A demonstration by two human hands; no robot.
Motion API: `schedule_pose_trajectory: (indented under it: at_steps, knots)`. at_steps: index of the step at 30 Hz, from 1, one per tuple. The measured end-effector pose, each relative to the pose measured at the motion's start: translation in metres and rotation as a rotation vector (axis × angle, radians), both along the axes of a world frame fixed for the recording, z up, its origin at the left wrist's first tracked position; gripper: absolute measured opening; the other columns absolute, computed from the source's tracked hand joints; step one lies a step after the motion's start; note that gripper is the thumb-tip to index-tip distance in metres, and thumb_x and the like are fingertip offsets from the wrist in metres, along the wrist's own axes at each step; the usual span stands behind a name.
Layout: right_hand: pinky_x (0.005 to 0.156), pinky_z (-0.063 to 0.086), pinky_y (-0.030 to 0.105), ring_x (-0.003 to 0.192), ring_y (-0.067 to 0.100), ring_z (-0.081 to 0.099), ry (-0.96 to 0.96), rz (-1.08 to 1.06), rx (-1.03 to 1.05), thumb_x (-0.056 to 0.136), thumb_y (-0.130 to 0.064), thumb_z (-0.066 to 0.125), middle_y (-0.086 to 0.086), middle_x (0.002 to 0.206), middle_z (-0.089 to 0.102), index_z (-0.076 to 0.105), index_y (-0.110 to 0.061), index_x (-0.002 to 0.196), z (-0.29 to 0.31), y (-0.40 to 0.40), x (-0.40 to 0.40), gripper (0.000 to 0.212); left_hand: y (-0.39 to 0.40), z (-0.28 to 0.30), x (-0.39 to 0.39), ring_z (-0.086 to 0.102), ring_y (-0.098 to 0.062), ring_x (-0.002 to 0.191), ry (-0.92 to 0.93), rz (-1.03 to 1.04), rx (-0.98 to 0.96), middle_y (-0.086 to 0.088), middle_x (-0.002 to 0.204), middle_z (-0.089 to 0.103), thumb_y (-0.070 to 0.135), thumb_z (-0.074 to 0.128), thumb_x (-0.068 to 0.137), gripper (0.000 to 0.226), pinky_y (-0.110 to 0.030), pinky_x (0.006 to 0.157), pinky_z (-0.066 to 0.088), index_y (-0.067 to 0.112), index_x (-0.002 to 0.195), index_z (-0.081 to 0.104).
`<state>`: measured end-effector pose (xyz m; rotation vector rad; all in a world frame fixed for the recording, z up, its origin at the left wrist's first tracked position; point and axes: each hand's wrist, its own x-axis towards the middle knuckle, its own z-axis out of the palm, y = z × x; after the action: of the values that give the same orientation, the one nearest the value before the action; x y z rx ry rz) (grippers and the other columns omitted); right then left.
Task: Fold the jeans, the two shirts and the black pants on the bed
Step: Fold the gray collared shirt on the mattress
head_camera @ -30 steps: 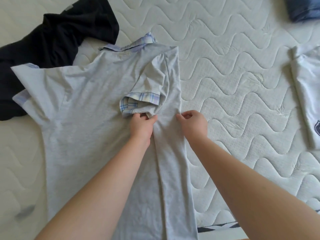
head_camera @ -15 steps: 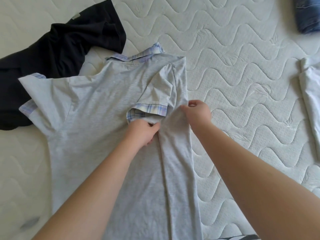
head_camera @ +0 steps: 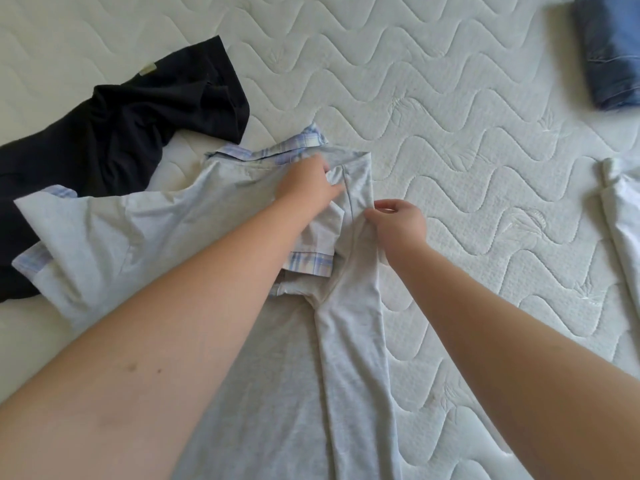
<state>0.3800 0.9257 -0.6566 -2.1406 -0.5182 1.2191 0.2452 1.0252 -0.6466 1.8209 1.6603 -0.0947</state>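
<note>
Head view: two shirts (head_camera: 284, 358), one jeans (head_camera: 613, 53)

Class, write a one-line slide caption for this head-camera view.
Both hands, left hand and right hand, adjust a half-folded grey shirt on the bed.

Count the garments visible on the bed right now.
4. Grey shirt in the centre under both hands; black pants upper left; folded jeans top right; white shirt at the right edge, partly out of frame. More may lie outside the view.
</note>
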Motion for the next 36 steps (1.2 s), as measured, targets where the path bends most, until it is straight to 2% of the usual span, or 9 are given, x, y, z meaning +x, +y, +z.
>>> schedule_pose_trajectory:
  at_steps: [4, 8, 11, 15, 23, 26, 29, 33, 36]
  knots:
    - [0.060, 0.048, 0.019, 0.073, 0.000, 0.063, -0.017, 0.063, 0.059, 0.084, -0.029, 0.072, -0.016, 0.084, 0.069, 0.067, -0.024, 0.102, 0.001, 0.019, 0.000, 0.019, 0.027, 0.003, 0.009, 0.054, -0.030, 0.123, 0.118, -0.035, -0.151, -0.009, 0.135, 0.057, 0.022, 0.057, 0.098, 0.033, -0.037, 0.101, 0.043, 0.018, 0.130, 0.060]
    - [0.057, 0.047, 0.019, 0.076, 0.002, 0.064, -0.025, 0.057, 0.101, 0.083, -0.030, 0.075, -0.013, 0.089, 0.069, 0.065, -0.024, 0.105, 0.002, 0.048, -0.001, 0.024, 0.021, 0.000, 0.000, 0.061, -0.025, 0.107, -0.005, -0.009, -0.022, -0.005, 0.114, 0.066, 0.029, 0.059, 0.097, 0.020, -0.029, 0.086, 0.045, 0.020, 0.113, 0.067]
    - [0.066, 0.051, 0.023, 0.084, 0.009, 0.067, -0.035, 0.018, 0.086, 0.082, -0.028, 0.076, -0.011, 0.089, 0.070, 0.066, -0.024, 0.101, -0.002, 0.063, 0.001, 0.022, 0.018, -0.007, -0.007, 0.063, -0.023, 0.100, -0.101, 0.025, -0.025, -0.004, 0.105, 0.069, 0.030, 0.062, 0.095, 0.017, -0.032, 0.087, 0.050, 0.018, 0.106, 0.068]
    - [0.075, 0.056, 0.029, 0.078, 0.009, 0.067, -0.073, -0.007, 0.070, 0.081, -0.035, 0.077, -0.013, 0.078, 0.069, 0.068, -0.028, 0.082, -0.008, 0.072, 0.004, 0.011, 0.024, -0.015, -0.011, 0.064, -0.019, 0.094, -0.176, 0.117, -0.069, 0.003, 0.090, 0.065, 0.030, 0.066, 0.092, 0.005, -0.026, 0.078, 0.047, 0.025, 0.092, 0.063]
    - [0.077, 0.056, 0.032, 0.079, 0.014, 0.066, -0.082, -0.050, 0.018, 0.081, -0.042, 0.076, -0.009, 0.076, 0.068, 0.067, -0.026, 0.082, -0.007, 0.080, 0.001, 0.017, 0.026, -0.017, -0.005, 0.062, -0.022, 0.100, -0.119, 0.117, -0.058, -0.003, 0.105, 0.068, 0.029, 0.061, 0.095, 0.014, -0.031, 0.085, 0.048, 0.018, 0.103, 0.066]
    - [0.082, 0.055, 0.033, 0.088, 0.013, 0.066, -0.087, -0.048, 0.069, 0.084, -0.041, 0.073, -0.010, 0.089, 0.068, 0.067, -0.023, 0.103, -0.001, 0.075, 0.000, 0.027, 0.021, -0.011, -0.004, 0.062, -0.020, 0.099, -0.144, 0.117, -0.064, -0.002, 0.105, 0.067, 0.030, 0.062, 0.094, 0.016, -0.028, 0.082, 0.046, 0.019, 0.105, 0.065]
    - [0.078, 0.052, 0.030, 0.085, 0.011, 0.063, -0.178, -0.055, 0.158, 0.091, -0.039, 0.063, -0.007, 0.097, 0.064, 0.059, -0.021, 0.116, 0.014, 0.054, 0.000, 0.031, 0.004, -0.003, -0.012, 0.060, -0.016, 0.099, -0.312, 0.148, -0.004, 0.002, 0.107, 0.061, 0.030, 0.062, 0.094, 0.027, -0.027, 0.084, 0.046, 0.017, 0.118, 0.060]
    - [0.077, 0.057, 0.041, 0.083, 0.020, 0.069, -0.168, 0.177, 0.044, 0.094, -0.045, 0.053, -0.004, 0.091, 0.071, 0.063, -0.019, 0.109, 0.022, 0.009, -0.016, 0.032, -0.047, 0.016, -0.050, 0.058, -0.015, 0.097, -0.364, 0.088, 0.271, 0.000, 0.107, 0.060, 0.034, 0.060, 0.095, 0.028, -0.032, 0.088, 0.048, 0.017, 0.116, 0.060]
    - [0.074, 0.055, 0.035, 0.082, 0.016, 0.067, -0.109, 0.357, -0.092, 0.089, -0.060, 0.056, -0.005, 0.088, 0.070, 0.062, -0.020, 0.106, 0.025, -0.017, -0.037, 0.044, -0.091, 0.017, -0.081, 0.055, -0.016, 0.109, -0.260, 0.090, 0.209, -0.002, 0.116, 0.057, 0.053, 0.068, 0.083, 0.055, -0.035, 0.094, 0.046, 0.018, 0.124, 0.057]
